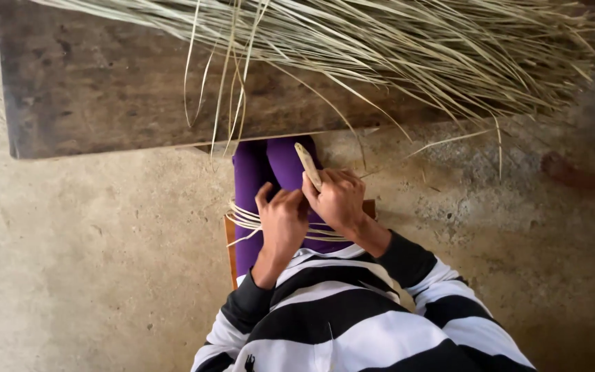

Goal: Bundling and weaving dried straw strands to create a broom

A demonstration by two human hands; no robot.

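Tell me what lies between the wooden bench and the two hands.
In the head view, only the purple-clad legs lie between the wooden bench and the hands; a few dry straw strands hang over the bench edge there.

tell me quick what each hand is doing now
Left hand: curled shut on pale straw strands.
Right hand: shut on a small tan tool.

1. The place was a rough craft workshop, likely rural.
2. A bare concrete floor lay underfoot.
3. A worn wooden bench carried a bundle of dried grass fronds along its far edge.
4. A low wooden stool served as seating.
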